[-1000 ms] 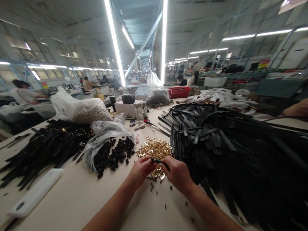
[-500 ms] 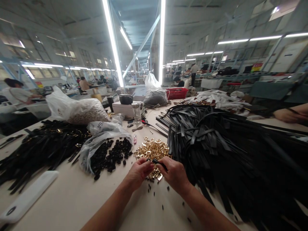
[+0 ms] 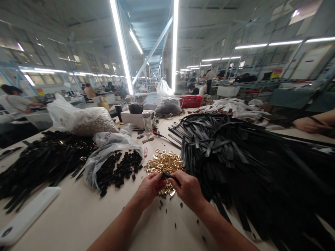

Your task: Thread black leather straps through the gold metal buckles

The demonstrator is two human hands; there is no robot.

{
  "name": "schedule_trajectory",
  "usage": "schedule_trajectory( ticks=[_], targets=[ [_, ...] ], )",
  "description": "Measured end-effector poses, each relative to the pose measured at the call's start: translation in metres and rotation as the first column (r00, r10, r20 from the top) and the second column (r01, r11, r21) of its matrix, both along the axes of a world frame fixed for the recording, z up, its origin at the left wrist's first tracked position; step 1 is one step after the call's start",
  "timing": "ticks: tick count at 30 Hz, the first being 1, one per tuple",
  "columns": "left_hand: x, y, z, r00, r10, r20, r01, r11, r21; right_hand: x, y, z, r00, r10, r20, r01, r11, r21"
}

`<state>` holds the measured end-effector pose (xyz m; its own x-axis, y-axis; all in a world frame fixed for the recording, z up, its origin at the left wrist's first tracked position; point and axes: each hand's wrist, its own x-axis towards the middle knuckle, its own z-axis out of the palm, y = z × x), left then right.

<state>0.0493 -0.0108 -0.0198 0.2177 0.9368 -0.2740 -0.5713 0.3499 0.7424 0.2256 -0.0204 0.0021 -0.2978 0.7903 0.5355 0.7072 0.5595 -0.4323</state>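
My left hand [image 3: 150, 188] and my right hand [image 3: 188, 190] meet just above the table's near middle, both pinched on a thin black strap end [image 3: 170, 177] held between them. Right behind my fingers lies a heap of gold metal buckles [image 3: 164, 163]. A big pile of long black straps [image 3: 235, 153] spreads to the right of my right hand. Left of my left hand, small black loops [image 3: 120, 170] spill from a clear plastic bag [image 3: 110, 146].
A pile of finished black straps [image 3: 42, 160] lies at far left, with a white phone-like slab [image 3: 26, 216] near the front edge. Small black bits dot the table [image 3: 78, 216]. Bags, a jar [image 3: 147, 122], a red basket [image 3: 191, 101] stand behind. Another person's hand [image 3: 311, 124] rests at right.
The view has drifted slightly, so everything sits a little lower-left. My two hands stay together on the strap end with only small finger movement. The other person's hand at right moved further into view.
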Motion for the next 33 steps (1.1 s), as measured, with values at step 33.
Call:
schedule_trajectory(
  ticks=[33],
  targets=[
    [0.009, -0.009, 0.01, 0.832, -0.104, -0.544, 0.267, 0.936, 0.23, -0.005, -0.015, 0.012, 0.983, 0.041, 0.181, -0.027, 0.997, -0.077]
  ],
)
